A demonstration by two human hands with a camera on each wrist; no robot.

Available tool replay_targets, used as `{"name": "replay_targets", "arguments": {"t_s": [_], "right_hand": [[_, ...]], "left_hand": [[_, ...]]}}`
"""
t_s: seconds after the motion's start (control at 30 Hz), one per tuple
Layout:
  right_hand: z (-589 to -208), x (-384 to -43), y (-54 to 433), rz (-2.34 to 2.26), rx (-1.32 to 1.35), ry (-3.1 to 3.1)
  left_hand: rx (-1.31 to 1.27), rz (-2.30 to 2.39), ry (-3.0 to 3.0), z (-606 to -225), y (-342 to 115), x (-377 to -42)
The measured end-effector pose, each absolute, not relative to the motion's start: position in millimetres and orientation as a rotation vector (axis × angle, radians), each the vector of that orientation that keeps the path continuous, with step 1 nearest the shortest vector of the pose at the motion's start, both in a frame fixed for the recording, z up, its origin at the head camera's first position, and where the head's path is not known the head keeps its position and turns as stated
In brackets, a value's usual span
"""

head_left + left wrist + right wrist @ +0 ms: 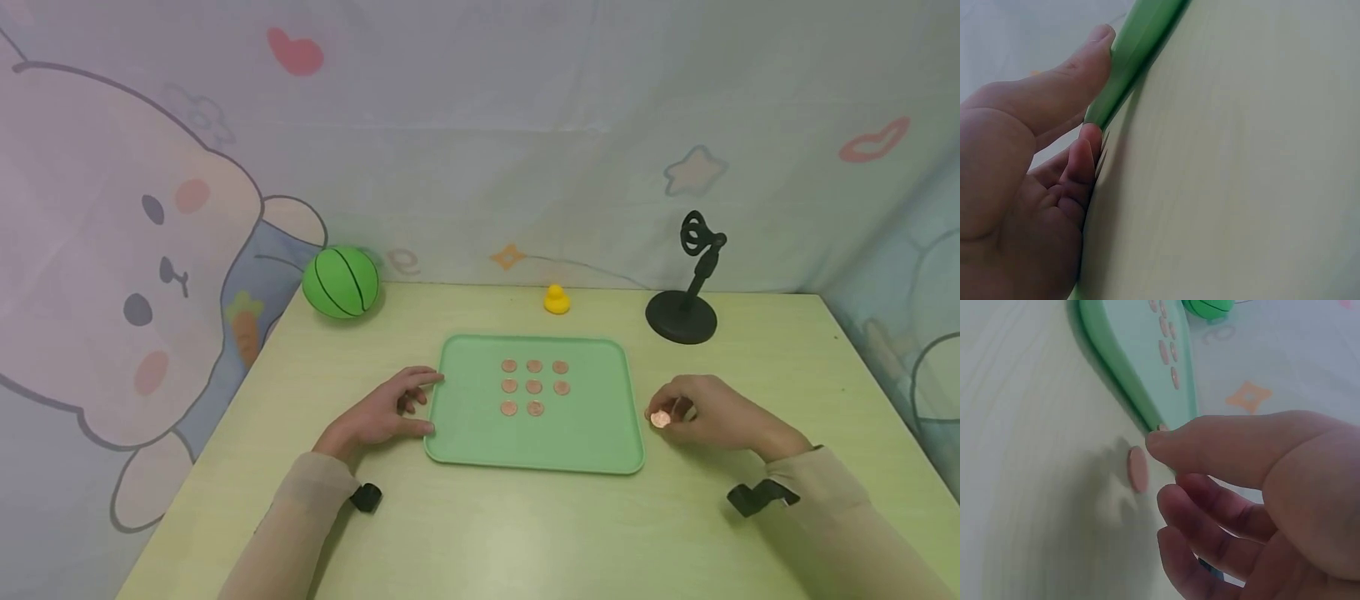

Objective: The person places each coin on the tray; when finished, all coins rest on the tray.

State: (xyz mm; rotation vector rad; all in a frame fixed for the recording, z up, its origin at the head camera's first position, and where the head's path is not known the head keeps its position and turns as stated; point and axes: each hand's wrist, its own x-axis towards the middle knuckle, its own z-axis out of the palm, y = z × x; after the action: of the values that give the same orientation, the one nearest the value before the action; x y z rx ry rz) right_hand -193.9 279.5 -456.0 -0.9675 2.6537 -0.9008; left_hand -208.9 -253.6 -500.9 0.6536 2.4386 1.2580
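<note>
Several copper coins [533, 387] lie flat in rows on a green tray [472, 442], the front row shorter than the others. My left hand [378, 410] rests at the tray's left edge, thumb and forefinger spread along the rim; in the left wrist view the thumb [1079, 72] touches the green side. Just off the tray's right edge, my right hand [701, 408] pinches a coin [660, 419] between thumb and fingertips. Only a sliver of that coin [1162, 427] shows at the thumb tip in the right wrist view. Another coin [1138, 469] is below the fingers, by its shadow on the table.
A green ball [341, 282] stands at the table's back left corner. Behind the tray sits a yellow rubber duck [557, 300], and a black stand [681, 317] with a round base is at the back right. A patterned cloth [480, 150] hangs behind the table [510, 533].
</note>
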Motion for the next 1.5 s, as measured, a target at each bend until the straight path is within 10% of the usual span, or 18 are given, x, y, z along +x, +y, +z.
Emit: {"name": "replay_targets", "arguments": {"t_s": [1.5], "right_hand": [[-475.7, -221.4, 171.4, -0.872, -0.956, 2.653]], "left_hand": [[0.646, 1.273, 2.436, -501.2, -253.1, -207.1]]}}
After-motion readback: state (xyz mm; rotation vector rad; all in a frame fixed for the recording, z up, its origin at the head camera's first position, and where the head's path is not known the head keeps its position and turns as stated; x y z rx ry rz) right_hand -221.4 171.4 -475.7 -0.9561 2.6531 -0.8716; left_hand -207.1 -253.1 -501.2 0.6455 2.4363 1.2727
